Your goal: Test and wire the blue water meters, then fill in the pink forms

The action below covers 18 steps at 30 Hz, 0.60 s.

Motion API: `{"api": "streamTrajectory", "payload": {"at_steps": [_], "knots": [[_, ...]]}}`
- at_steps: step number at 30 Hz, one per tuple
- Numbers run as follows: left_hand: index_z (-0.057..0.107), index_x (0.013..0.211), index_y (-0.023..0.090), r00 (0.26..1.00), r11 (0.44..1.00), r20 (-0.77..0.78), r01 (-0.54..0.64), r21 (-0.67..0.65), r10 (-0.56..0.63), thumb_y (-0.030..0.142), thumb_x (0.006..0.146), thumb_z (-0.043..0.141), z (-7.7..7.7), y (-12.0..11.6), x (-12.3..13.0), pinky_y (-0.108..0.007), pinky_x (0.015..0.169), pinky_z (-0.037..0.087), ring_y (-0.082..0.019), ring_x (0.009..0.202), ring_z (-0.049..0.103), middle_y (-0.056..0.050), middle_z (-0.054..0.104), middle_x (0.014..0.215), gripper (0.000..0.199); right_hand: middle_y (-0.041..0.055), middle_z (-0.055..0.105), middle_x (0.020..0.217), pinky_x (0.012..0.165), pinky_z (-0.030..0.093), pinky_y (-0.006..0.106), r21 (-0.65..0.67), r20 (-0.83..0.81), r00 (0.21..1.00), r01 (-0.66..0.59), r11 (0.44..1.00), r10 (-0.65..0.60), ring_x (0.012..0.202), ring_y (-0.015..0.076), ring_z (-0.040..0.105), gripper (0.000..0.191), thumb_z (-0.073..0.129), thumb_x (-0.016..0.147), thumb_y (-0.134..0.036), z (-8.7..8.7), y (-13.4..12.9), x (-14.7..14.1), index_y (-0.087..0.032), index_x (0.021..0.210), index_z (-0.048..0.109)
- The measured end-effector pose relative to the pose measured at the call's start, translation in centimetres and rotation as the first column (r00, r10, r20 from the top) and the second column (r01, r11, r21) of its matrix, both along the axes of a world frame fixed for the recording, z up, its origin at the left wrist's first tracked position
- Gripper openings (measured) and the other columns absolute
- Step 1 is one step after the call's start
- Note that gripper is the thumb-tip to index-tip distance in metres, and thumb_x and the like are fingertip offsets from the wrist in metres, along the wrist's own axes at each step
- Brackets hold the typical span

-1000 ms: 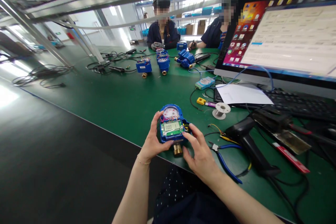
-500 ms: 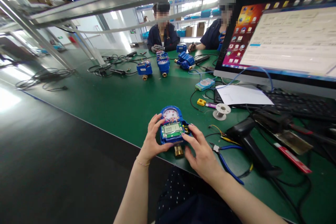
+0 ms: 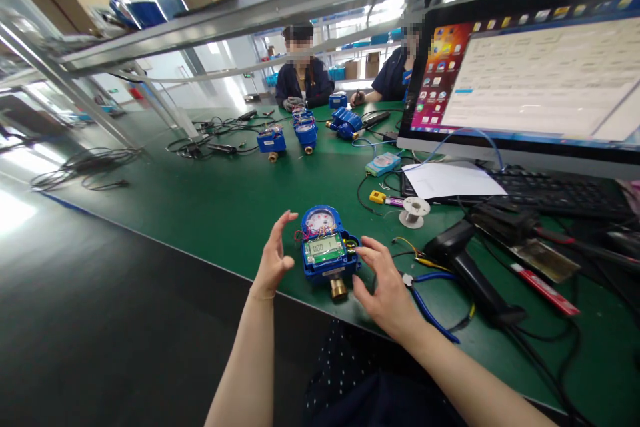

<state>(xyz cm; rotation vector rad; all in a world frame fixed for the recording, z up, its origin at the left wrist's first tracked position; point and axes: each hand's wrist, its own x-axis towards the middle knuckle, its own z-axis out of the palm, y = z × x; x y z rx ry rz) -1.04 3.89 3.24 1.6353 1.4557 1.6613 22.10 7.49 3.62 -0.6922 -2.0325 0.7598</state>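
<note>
Blue meter (image 3: 327,260), display (image 3: 323,247) reading "000 1", left fingers (image 3: 277,233) wide beside it, right fingers (image 3: 377,254) parted near its edge

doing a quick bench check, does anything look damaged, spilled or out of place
No spill shows. What stands out is the blue water meter: thin wires bulge loosely past its left edge, by the dial, which looks odd because they might snag there.

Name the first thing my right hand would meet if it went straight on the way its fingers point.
The right hand would most likely meet the near side of the blue water meter first; its fingertips look so close that they may already touch it, which depth leaves unclear.
</note>
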Motion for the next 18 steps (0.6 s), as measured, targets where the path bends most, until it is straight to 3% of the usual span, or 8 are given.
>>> {"api": "streamTrajectory", "payload": {"at_steps": [3, 7, 11, 15, 18], "knots": [[0.046, 0.124, 0.021, 0.998, 0.997, 0.039, -0.054, 0.055, 0.052, 0.070, 0.070, 0.045, 0.9, 2.5, -1.2, -0.039, 0.109, 0.020, -0.026, 0.125, 0.035, -0.009, 0.047, 0.128, 0.072, 0.0111, 0.033, 0.128, 0.100, 0.037, 0.042, -0.060, -0.016, 1.000, 0.020, 0.998, -0.020, 0.120, 0.0212, 0.035, 0.038, 0.046, 0.078, -0.015, -0.2, -0.4, -0.1, -0.017, 0.115, 0.041], [0.064, 0.102, 0.016, 0.986, 0.995, 0.135, 0.103, -0.008, -0.101, 0.061, 0.080, 0.040, 2.0, 5.6, -1.1, -0.039, 0.105, 0.028, -0.025, 0.112, 0.049, -0.011, 0.060, 0.111, 0.056, 0.0119, 0.031, 0.129, 0.101, 0.035, 0.041, -0.017, 0.019, 0.999, 0.027, 0.999, -0.026, 0.121, 0.0210, 0.032, 0.037, 0.045, 0.078, -0.015, -0.3, -1.2, -0.2, -0.016, 0.115, 0.041], [0.069, 0.078, 0.012, 0.957, 0.979, 0.226, 0.197, -0.045, -0.182, 0.059, 0.081, 0.039, 1.8, 7.3, 0.2, -0.042, 0.099, 0.035, -0.026, 0.098, 0.058, -0.012, 0.068, 0.086, 0.056, 0.0104, 0.029, 0.132, 0.102, 0.035, 0.038, -0.002, 0.054, 0.998, 0.018, 1.000, -0.018, 0.124, 0.0194, 0.029, 0.036, 0.043, 0.079, -0.014, -0.5, -2.1, 0.3, -0.016, 0.115, 0.041], [0.068, 0.070, 0.012, 0.944, 0.998, 0.323, 0.070, -0.008, -0.064, 0.058, 0.083, 0.033, 0.8, 7.6, 1.8, -0.037, 0.082, 0.047, -0.023, 0.089, 0.060, -0.011, 0.067, 0.079, 0.059, 0.0081, 0.024, 0.135, 0.101, 0.036, 0.038, 0.002, 0.104, 0.994, 0.014, 1.000, -0.015, 0.125, 0.0188, 0.027, 0.036, 0.041, 0.080, -0.013, -1.0, -3.0, 0.7, -0.019, 0.116, 0.041], [0.066, 0.068, 0.012, 0.916, 0.985, 0.368, -0.170, -0.002, 0.159, 0.053, 0.087, 0.023, 0.2, 6.8, 3.5, -0.035, 0.078, 0.048, -0.020, 0.081, 0.061, -0.010, 0.066, 0.076, 0.063, 0.0089, 0.019, 0.139, 0.102, 0.034, 0.041, 0.014, 0.132, 0.990, 0.048, 0.999, -0.049, 0.127, 0.0210, 0.024, 0.038, 0.040, 0.080, -0.014, -1.4, -3.0, 0.7, -0.017, 0.118, 0.040]]}}
